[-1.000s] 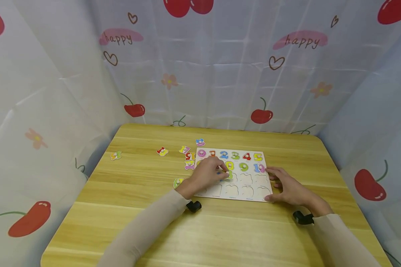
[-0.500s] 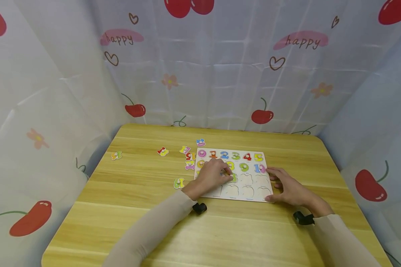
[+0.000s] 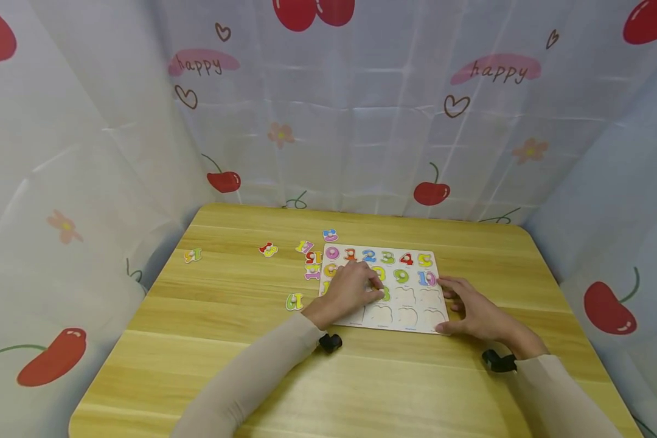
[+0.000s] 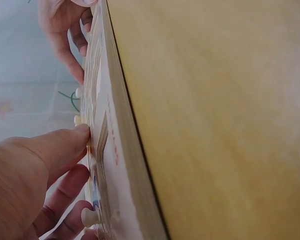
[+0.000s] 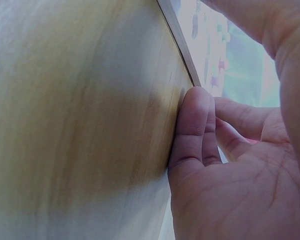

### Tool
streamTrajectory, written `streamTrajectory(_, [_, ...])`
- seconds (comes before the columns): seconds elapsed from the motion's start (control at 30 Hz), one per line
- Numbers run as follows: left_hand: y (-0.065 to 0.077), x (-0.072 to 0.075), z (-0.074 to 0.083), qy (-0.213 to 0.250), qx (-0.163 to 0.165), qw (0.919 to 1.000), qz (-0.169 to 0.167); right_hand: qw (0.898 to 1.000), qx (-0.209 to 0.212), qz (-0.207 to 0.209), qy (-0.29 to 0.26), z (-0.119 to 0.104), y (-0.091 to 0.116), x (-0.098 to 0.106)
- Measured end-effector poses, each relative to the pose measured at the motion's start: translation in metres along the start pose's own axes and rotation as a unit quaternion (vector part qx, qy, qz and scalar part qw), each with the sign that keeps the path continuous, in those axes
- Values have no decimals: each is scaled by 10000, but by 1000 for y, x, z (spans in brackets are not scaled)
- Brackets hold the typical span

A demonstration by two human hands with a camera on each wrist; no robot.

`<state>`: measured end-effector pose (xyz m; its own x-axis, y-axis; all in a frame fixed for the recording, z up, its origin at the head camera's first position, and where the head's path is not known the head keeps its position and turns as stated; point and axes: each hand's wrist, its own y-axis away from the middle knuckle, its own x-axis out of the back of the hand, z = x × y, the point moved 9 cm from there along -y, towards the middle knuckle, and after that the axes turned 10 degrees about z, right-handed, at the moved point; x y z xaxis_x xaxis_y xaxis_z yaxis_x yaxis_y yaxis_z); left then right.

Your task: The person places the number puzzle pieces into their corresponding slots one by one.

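My left hand (image 3: 350, 288) pinches green-patterned number piece (image 3: 386, 294) by knob, on number puzzle board (image 3: 396, 314) between hands; my right hand (image 3: 473, 310), fingers loosely spread, touches board's side. Best: steady board, square outline, press level.

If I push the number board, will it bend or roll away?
The board is probably stiff: its edge runs straight. Lying flat on the table, it likely won't roll. The right hand touching its edge may stop it sliding.

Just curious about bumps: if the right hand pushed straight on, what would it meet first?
Probably the puzzle board, at its right edge; the right hand seems to be touching it there.
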<state>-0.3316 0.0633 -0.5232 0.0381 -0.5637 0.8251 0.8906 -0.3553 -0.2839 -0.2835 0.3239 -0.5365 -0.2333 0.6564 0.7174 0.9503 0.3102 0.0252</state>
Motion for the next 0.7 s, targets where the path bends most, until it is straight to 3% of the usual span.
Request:
streamTrajectory(0.53, [3, 4, 2, 53, -79, 9999, 114, 10000, -20, -9, 25, 0, 0, 0])
streamTrajectory(0.7, [6, 7, -4, 366, 28, 9993, 96, 10000, -12, -23, 10, 0, 0, 0])
